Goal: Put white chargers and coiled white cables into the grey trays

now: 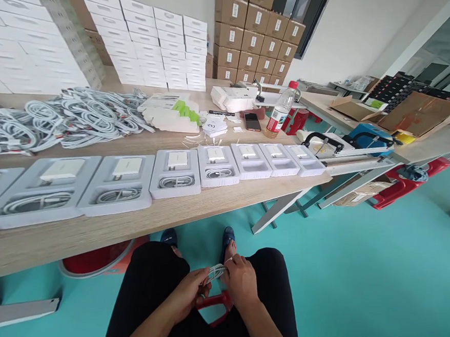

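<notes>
Floor point(358, 249), uniform teal; surface point(191, 207), light brown wood grain; trays point(87, 200), white; bottle cap point(293, 84), red; trousers point(274, 290), black.

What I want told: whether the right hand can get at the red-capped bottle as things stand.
Probably not right away: the right hand is busy with the coiled cable, and the bottle stands back on the table, beyond the row of white trays.

Wooden table point(223, 199) bearing trays point(176, 173), cables point(78, 117), bottle point(279, 112).
</notes>
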`<state>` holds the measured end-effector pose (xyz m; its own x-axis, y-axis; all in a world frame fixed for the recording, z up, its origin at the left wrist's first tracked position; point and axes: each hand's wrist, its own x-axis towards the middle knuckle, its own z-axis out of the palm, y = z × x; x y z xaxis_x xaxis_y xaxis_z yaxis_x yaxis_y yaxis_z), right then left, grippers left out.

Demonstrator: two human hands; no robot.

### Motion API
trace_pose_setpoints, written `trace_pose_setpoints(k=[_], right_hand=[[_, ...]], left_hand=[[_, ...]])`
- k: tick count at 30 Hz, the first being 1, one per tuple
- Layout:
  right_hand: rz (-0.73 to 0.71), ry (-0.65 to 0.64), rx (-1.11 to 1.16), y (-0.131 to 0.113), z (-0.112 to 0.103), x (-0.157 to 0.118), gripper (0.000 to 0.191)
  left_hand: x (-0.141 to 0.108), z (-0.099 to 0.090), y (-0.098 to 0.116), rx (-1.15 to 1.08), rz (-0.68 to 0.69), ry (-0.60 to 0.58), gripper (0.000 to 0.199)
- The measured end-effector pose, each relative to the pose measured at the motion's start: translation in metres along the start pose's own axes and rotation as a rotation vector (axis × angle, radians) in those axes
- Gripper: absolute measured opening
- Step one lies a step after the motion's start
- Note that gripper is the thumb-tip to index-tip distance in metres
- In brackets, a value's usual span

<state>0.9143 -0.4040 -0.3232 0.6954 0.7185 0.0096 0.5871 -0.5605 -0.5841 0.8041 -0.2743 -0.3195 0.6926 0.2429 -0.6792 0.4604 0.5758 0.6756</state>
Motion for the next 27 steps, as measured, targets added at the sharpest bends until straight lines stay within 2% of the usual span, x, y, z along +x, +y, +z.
trace_pose_setpoints(k=[4,6,11,17,19,21,23,24,26,27], right_hand=[[0.064,-0.047,0.097,-0.001,0.002,-0.008,0.018],[0.095,-0.057,0.233,-0.001,0.003,-0.011,0.018],[0.222,-0.055,0.69,-0.002,0.007,-0.01,0.024],[0.325,-0.186,0.888,0.0,0.015,-0.006,0.045],[0.323,-0.207,0.883,0.0,0.015,-0.007,0.044],[0.315,-0.166,0.833,-0.002,0.013,-0.008,0.034],[0.246,-0.026,0.686,-0.002,0.009,-0.008,0.016],[0.179,0.059,0.582,-0.001,0.007,-0.008,0.015],[0.018,0.184,0.356,0.002,0.002,-0.008,0.039],[-0.048,0.197,0.269,0.004,0.0,-0.007,0.051]], left_hand=[[0.006,-0.001,-0.003,0.05,0.027,0.059,0.048],[0.006,-0.001,-0.003,0.068,0.006,0.057,0.048],[0.001,0.003,0.0,0.097,-0.043,-0.006,0.053],[-0.006,0.006,0.005,0.106,0.024,-0.11,0.052],[-0.007,0.005,0.007,0.135,0.065,-0.137,0.052],[-0.008,0.004,0.008,0.19,0.11,-0.149,0.053],[-0.007,0.002,0.01,0.277,0.168,-0.145,0.052],[-0.007,0.001,0.011,0.33,0.205,-0.133,0.051],[-0.008,-0.001,0.014,0.438,0.291,-0.094,0.046],[-0.009,-0.002,0.015,0.48,0.328,-0.074,0.041]])
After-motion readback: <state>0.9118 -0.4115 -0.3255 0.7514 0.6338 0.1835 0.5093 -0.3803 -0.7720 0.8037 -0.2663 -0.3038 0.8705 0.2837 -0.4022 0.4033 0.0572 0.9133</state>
